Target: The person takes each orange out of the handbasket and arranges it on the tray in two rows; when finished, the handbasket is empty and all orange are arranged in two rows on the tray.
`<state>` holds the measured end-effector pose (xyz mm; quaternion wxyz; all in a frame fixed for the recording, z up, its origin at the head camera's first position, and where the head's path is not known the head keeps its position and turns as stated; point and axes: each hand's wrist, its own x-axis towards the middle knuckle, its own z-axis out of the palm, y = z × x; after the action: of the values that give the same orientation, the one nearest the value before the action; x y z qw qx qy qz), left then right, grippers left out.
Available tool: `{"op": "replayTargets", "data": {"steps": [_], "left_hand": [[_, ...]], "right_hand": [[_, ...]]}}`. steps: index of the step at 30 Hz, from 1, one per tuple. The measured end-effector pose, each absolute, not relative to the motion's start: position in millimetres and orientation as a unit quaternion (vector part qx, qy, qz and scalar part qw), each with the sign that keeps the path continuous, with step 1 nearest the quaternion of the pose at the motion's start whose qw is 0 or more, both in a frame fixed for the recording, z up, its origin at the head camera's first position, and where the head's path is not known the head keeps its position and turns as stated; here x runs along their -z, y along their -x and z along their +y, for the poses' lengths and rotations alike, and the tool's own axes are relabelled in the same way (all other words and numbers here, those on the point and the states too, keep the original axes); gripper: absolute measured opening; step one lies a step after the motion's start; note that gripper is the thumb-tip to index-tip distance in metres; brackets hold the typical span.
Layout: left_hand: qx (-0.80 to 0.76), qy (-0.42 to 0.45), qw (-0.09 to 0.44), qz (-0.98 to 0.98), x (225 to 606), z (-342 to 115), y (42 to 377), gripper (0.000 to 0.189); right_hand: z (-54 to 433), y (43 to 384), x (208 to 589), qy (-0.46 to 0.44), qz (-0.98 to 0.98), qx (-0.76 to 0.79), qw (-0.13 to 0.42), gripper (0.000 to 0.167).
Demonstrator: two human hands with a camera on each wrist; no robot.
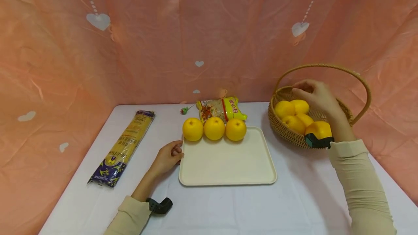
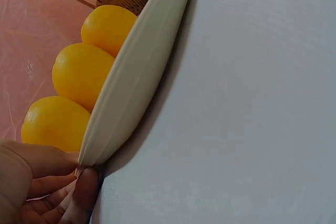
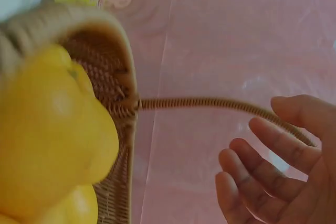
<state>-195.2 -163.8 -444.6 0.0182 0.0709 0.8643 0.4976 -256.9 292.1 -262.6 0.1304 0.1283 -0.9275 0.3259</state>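
Note:
Along the far edge of a cream tray (image 1: 228, 166) stand three yellow-orange fruits, probably oranges (image 1: 214, 128), side by side. My left hand (image 1: 168, 158) pinches the tray's left rim between thumb and fingers, as the left wrist view shows. At the right, a wicker basket (image 1: 277, 130) with a tall handle holds several more oranges (image 1: 285, 110). Above the basket, under its handle, is my right hand (image 1: 315, 95). In the right wrist view its fingers (image 3: 257, 166) are loosely bent, apart from the fruit, with nothing between them.
A long spaghetti packet (image 1: 124, 148) lies slanted at the left of the white-covered table (image 1: 209, 209). Behind the tray lies a yellow food packet (image 1: 222, 110), with a small wrapped lollipop (image 1: 184, 110) beside it. A pink curtain (image 1: 196, 28) hangs behind.

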Motion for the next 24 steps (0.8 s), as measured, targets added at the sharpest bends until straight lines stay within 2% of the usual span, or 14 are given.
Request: {"op": "replayTargets", "data": {"steps": [7, 12, 19, 24], "left_hand": [[-0.495, -0.069, 0.013, 0.866, 445.9, -161.9, 196.0, 0.044], [-0.492, -0.058, 0.016, 0.869, 444.9, -161.7, 196.4, 0.044], [-0.501, -0.055, 0.019, 0.864, 443.5, -162.1, 195.7, 0.044], [-0.504, -0.059, 0.014, 0.862, 446.2, -160.9, 192.7, 0.043]], "right_hand": [[306.6, 277.1, 255.3, -0.115, -0.946, -0.288, 0.088, 0.046], [314.6, 288.4, 256.0, -0.108, -0.953, -0.282, 0.032, 0.053], [326.6, 301.4, 263.5, -0.12, -0.948, -0.292, -0.047, 0.054], [336.3, 311.3, 273.8, -0.14, -0.948, -0.273, -0.081, 0.053]]}}
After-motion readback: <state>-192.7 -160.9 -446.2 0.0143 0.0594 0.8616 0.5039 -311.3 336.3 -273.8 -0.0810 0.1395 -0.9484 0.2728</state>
